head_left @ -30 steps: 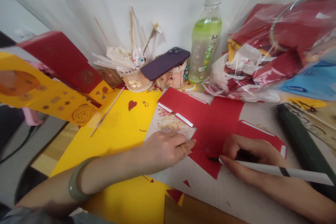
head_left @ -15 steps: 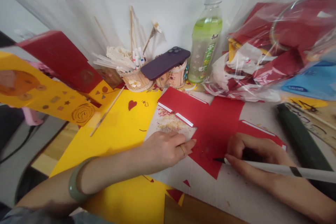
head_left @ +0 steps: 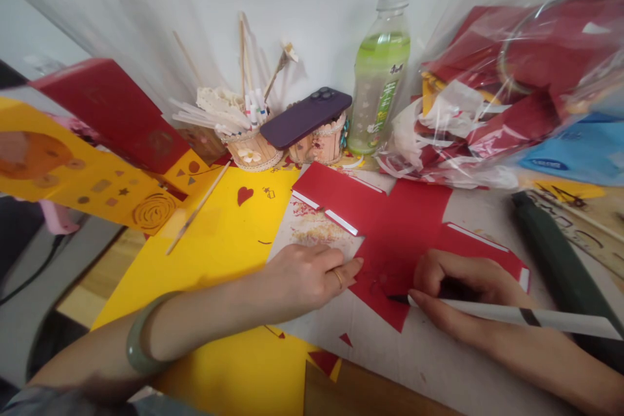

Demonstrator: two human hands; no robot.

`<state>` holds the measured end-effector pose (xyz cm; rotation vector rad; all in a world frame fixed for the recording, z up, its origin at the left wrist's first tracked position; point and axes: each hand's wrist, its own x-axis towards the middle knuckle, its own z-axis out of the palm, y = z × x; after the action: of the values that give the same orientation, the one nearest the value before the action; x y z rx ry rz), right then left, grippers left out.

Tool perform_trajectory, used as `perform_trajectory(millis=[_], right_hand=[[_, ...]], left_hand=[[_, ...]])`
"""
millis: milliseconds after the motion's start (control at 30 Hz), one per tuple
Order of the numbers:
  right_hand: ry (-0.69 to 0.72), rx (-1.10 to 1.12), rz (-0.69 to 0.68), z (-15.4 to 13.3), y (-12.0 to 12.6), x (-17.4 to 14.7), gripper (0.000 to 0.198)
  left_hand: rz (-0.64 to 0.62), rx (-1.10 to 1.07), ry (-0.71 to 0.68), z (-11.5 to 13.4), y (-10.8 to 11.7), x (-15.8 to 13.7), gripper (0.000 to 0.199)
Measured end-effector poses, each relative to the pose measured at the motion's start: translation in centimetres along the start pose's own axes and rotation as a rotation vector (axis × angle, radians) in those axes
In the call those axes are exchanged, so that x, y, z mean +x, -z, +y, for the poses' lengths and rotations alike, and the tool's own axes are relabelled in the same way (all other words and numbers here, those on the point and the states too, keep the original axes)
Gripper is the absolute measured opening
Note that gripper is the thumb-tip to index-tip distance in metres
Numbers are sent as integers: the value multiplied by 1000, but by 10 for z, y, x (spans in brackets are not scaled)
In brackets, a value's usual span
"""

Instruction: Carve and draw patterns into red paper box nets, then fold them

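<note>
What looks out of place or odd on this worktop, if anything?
The dark purple smartphone lies tilted atop a decorated light-wood cup, an unusual resting place. Red and yellow specks mottle the grey board beside the flat red paper cutout; whether they were spilled is unclear.

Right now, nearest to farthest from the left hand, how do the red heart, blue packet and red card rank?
1. Red card, just right of the left hand
2. Red heart, left, on the yellow sheet
3. Blue packet, far right
</note>
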<state>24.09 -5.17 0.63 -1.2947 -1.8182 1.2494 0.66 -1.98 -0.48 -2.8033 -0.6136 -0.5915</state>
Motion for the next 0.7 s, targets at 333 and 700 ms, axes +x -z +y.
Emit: perform_trajectory(millis=[333,700], right_hand=[[5,-6,10,-1,1,0,31],[54,-96,48,5,3,1,29]], left_hand=[[-17,12,-6,0,0,-1,18],[-30,5,-6,-1,1,-1,19]])
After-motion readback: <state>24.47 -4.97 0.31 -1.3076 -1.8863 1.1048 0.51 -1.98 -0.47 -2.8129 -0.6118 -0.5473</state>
